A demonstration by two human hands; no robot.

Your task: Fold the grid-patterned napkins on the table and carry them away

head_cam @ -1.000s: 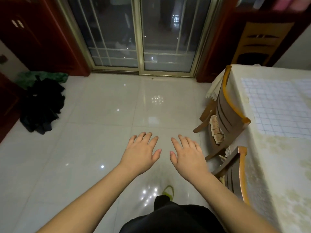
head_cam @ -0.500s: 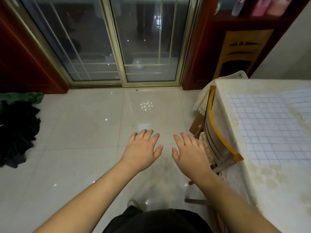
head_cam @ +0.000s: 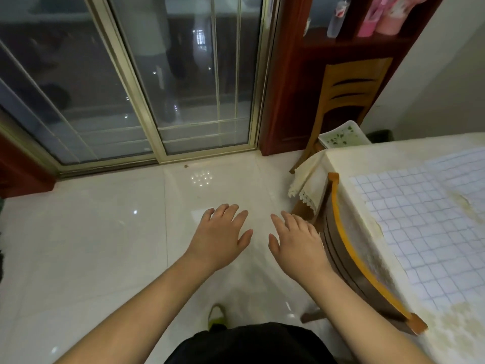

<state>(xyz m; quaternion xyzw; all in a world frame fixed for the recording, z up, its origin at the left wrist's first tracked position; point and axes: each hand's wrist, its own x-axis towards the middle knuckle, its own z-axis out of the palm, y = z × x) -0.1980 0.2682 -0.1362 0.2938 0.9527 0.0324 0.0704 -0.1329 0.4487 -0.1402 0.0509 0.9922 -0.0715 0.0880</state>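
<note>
Both hands are hovering palm-down over the floor [head_cam: 86, 245], fingers spread, holding nothing: left hand [head_cam: 220, 239] and right hand [head_cam: 296, 243] just beside each other, not touching. Bare forearms are reaching out from the bottom edge, w/ dark clothing showing between them.

Floor is glossy pale tile, throwing back ceiling-light glints. Ahead, a sliding glass door [head_cam: 147, 82] w/ a gold-toned frame is filling the far wall; dark red wood is standing on either side of it.

At right, a table [head_cam: 388, 158] is wearing a cream cloth w/ a lace corner hanging off. A grid-patterned napkin [head_cam: 420, 232] is lying flat and unfolded on that cloth, well apart from the hands; a second one [head_cam: 464, 166] seems to be overlapping it farther back, though the frame edge is cutting it off. A wooden chair [head_cam: 351, 253] is sitting tucked against the table's near side, another chair [head_cam: 349, 93] standing by the wall behind. A shoe tip [head_cam: 216, 315] is peeking out below.
</note>
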